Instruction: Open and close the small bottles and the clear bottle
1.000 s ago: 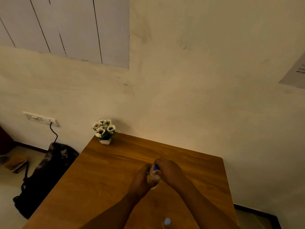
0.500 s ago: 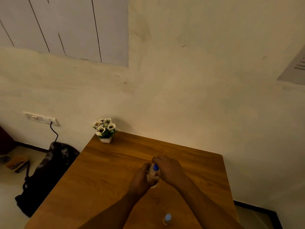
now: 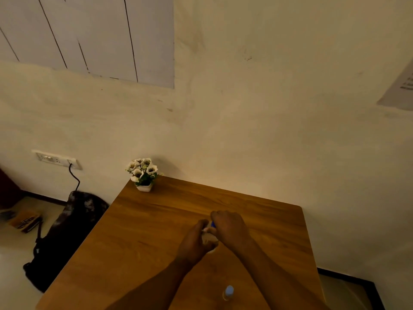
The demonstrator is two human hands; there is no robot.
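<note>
Over the middle of the tabletop [image 3: 156, 231] a small bottle [image 3: 209, 238] is gripped by the left hand [image 3: 196, 240] while its blue cap [image 3: 212, 224] is pinched by the right hand [image 3: 230, 227] — a twisting step, seemingly — with another small bottle [image 3: 228, 292] waiting nearer.

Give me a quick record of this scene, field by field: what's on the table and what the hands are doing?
surface: wooden table
left hand: grips body of small bottle
right hand: fingers over its blue cap
cap on or off: cannot tell
second small bottle: upright, capped, near edge, untouched
far left corner: flower pot
</note>
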